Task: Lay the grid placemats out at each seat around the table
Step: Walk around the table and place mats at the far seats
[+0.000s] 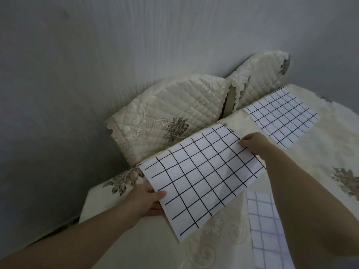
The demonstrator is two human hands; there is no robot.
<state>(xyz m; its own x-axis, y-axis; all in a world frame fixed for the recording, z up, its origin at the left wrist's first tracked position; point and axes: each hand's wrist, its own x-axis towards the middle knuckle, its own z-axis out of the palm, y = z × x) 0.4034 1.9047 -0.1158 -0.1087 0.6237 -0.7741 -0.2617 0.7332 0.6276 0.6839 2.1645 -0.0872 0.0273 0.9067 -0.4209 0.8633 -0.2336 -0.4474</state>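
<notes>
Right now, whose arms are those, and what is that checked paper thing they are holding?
Those are a person's own two arms. The camera sits on the person's head and looks down, so you see what they see.

The left hand and the right hand each grip one edge of a white placemat with black grid lines, holding it just above the table. It is not lying flat yet.

The table wears a cream tablecloth with sewn flowers. A second grid placemat already lies flat farther along, and a third lies near the person, partly hidden by the right arm.

Two chair backs in quilted cream covers stand against the grey wall.
</notes>
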